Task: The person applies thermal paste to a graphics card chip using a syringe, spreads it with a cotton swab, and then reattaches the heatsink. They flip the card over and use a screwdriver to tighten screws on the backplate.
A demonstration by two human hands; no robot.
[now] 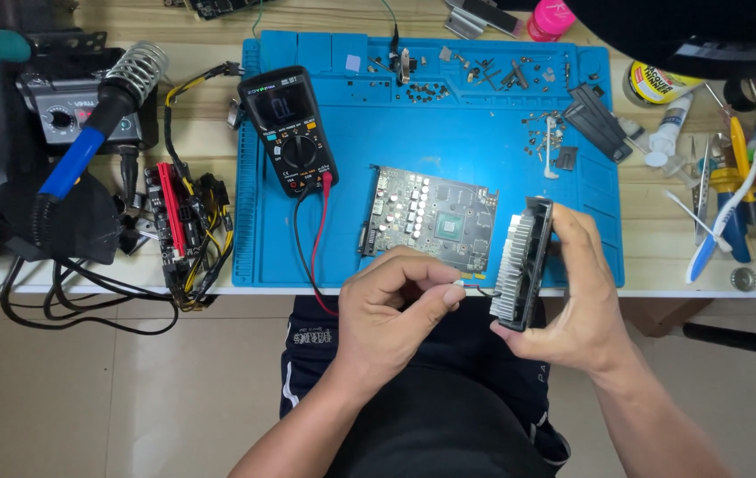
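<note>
We lift a heat sink clear of its circuit board to work on its thin wire.

Our right hand (586,305) grips the finned grey heat sink (524,263) on edge above the surface (661,252); our left hand (395,305) pinches its wire (475,288). The bare circuit board (429,218) lies on the blue mat (448,115).

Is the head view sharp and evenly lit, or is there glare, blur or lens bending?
Head view: even, soft light; circuit board and heatsink sharp; both hands unblurred, left hand, right hand; mild sheen on blue mat; table edges bow slightly; dark shape blocks top right corner.
</note>
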